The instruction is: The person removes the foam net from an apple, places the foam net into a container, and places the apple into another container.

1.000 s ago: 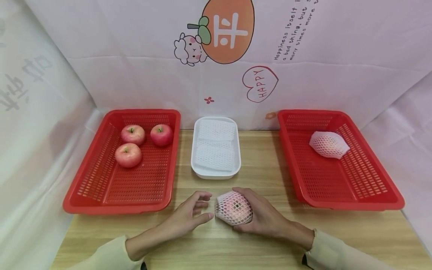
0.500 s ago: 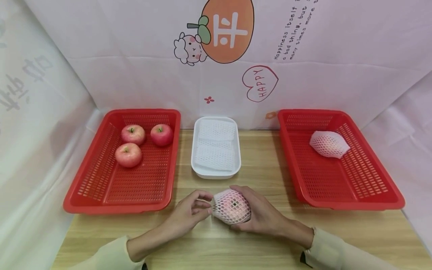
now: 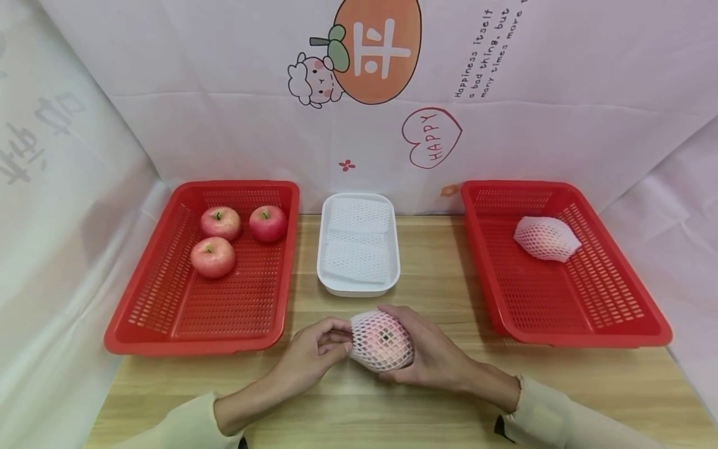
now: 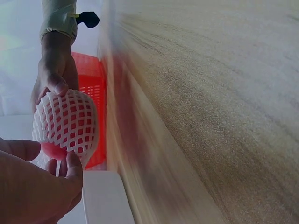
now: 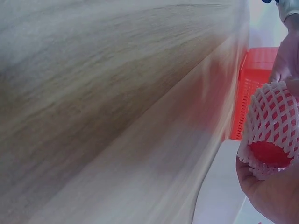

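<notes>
The right hand [image 3: 432, 357] grasps an apple [image 3: 386, 338] in a foam net [image 3: 362, 340], thumb on the near side and fingers round the far side, while the left hand [image 3: 311, 354] pinches the edge of the net at its left end with curled fingers. Across my head view, a white cloth [image 3: 224, 140] rises at the back, printed with a large orange fruit [image 3: 406, 68], a sheep [image 3: 301, 81] and a red heart [image 3: 417, 121]. Below it I see the wood-grain surface [image 3: 359, 418]. A red left basket [image 3: 224, 318] and a red right basket [image 3: 533, 305] stand on it, well apart, and a white tray [image 3: 359, 289] sits between them near the cloth, with flat nets [image 3: 359, 218] lying inside. The apple in hand is in front of that tray, between the two hands; I can't tell whether it touches the surface. Its dark end spot faces up, and both wrist views show me bare red skin at the net's openings. In the right basket, toward the back, a wrapped apple [image 3: 544, 239] lies on its side. Three bare apples [image 3: 213, 257] sit stem up in the left basket, two at the back and one nearer me.
</notes>
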`<action>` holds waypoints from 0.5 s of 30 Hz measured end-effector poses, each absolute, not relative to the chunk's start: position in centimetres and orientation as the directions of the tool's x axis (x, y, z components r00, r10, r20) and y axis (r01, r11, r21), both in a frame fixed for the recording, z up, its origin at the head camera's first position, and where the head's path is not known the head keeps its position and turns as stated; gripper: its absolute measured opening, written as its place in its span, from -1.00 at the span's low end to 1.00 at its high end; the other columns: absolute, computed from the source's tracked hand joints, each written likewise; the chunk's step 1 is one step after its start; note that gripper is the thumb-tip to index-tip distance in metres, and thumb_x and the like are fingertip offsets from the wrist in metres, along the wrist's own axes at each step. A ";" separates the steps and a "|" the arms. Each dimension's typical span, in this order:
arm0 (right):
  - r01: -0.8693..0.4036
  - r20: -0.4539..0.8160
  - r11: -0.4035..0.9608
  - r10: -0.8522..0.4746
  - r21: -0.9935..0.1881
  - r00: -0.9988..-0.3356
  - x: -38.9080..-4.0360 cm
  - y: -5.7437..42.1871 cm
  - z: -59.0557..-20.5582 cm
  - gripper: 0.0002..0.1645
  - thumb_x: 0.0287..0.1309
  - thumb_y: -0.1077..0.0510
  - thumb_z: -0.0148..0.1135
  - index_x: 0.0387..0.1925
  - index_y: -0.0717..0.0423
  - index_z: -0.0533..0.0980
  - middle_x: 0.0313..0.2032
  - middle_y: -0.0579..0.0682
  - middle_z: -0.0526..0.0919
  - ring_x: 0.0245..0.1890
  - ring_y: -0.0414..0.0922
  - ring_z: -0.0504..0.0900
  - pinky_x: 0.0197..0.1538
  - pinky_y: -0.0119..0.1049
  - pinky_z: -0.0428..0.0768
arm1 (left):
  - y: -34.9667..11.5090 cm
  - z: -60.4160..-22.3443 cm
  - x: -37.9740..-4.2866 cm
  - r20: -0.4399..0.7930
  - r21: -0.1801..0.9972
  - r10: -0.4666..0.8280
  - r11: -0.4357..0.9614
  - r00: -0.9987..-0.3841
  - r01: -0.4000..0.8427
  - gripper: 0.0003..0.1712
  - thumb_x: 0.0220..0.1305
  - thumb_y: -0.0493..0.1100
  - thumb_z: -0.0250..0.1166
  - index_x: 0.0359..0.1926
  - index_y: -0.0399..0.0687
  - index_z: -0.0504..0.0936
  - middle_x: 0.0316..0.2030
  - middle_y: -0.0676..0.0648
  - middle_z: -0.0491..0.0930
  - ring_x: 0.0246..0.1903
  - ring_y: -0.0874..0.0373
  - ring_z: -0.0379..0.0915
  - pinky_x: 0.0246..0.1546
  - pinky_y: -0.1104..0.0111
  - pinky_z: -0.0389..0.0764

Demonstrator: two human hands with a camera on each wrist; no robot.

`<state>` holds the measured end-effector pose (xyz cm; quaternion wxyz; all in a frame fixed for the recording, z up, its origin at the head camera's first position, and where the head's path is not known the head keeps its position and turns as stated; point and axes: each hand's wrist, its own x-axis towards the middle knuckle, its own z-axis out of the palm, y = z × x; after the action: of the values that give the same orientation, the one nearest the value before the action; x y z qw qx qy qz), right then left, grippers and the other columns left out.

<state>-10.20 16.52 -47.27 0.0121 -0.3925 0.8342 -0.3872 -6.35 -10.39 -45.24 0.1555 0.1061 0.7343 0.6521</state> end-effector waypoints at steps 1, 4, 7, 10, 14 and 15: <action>-0.647 0.286 0.389 -0.665 -0.656 -0.690 -10.2 16.5 -47.2 0.29 -0.15 -0.07 0.78 0.55 0.08 0.25 0.24 -0.03 0.61 0.18 -0.09 0.65 0.21 -0.09 0.70 | -10.4 -45.3 -6.4 -0.085 0.991 0.360 0.126 -0.929 -0.042 -0.59 0.47 -0.30 0.31 0.20 -0.51 0.53 0.12 -0.37 0.64 0.13 -0.20 0.64 0.16 0.38 0.68; -0.650 0.292 0.382 -0.665 -0.657 -0.687 -10.3 16.4 -47.1 0.30 -0.16 -0.07 0.79 0.55 0.08 0.25 0.26 -0.03 0.61 0.20 -0.08 0.65 0.23 -0.09 0.69 | -10.4 -45.4 -6.4 -0.067 0.992 0.361 0.122 -0.930 -0.024 -0.56 0.47 -0.33 0.30 0.24 -0.55 0.50 0.14 -0.42 0.62 0.14 -0.24 0.63 0.18 0.36 0.67; -0.647 0.292 0.377 -0.666 -0.663 -0.687 -10.2 16.3 -47.0 0.32 -0.19 -0.07 0.80 0.55 0.07 0.25 0.28 -0.03 0.60 0.23 -0.07 0.64 0.25 -0.08 0.68 | -10.3 -45.6 -6.5 -0.066 0.992 0.355 0.126 -0.933 -0.022 -0.51 0.43 -0.37 0.31 0.29 -0.56 0.47 0.16 -0.44 0.61 0.16 -0.26 0.62 0.19 0.32 0.67; -0.651 0.293 0.371 -0.671 -0.662 -0.681 -10.1 16.2 -46.9 0.33 -0.22 -0.05 0.81 0.54 0.10 0.27 0.28 -0.02 0.60 0.23 -0.05 0.64 0.27 -0.06 0.67 | -10.3 -45.7 -6.6 -0.083 0.989 0.351 0.142 -0.933 -0.035 -0.43 0.36 -0.40 0.36 0.33 -0.52 0.46 0.17 -0.42 0.61 0.18 -0.27 0.61 0.21 0.25 0.67; -0.664 0.300 0.366 -0.680 -0.652 -0.669 -9.9 16.1 -46.8 0.35 -0.24 -0.04 0.82 0.55 0.10 0.26 0.28 -0.01 0.61 0.22 -0.05 0.65 0.26 -0.04 0.67 | -10.2 -45.6 -6.7 -0.097 0.989 0.365 0.142 -0.926 -0.048 -0.33 0.25 -0.41 0.43 0.36 -0.51 0.44 0.19 -0.42 0.60 0.20 -0.29 0.58 0.20 0.22 0.68; -0.667 0.301 0.364 -0.682 -0.650 -0.666 -9.9 16.1 -46.8 0.36 -0.24 -0.04 0.82 0.56 0.09 0.25 0.28 -0.01 0.60 0.22 -0.05 0.64 0.27 -0.05 0.67 | -10.2 -45.6 -6.7 -0.102 0.989 0.370 0.135 -0.924 -0.056 -0.31 0.23 -0.42 0.44 0.36 -0.51 0.44 0.18 -0.42 0.60 0.20 -0.29 0.58 0.19 0.25 0.68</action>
<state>-9.92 16.07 -46.81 0.0097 -0.4085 0.8258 -0.3887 -6.67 -10.23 -45.63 0.1638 0.1068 0.7352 0.6491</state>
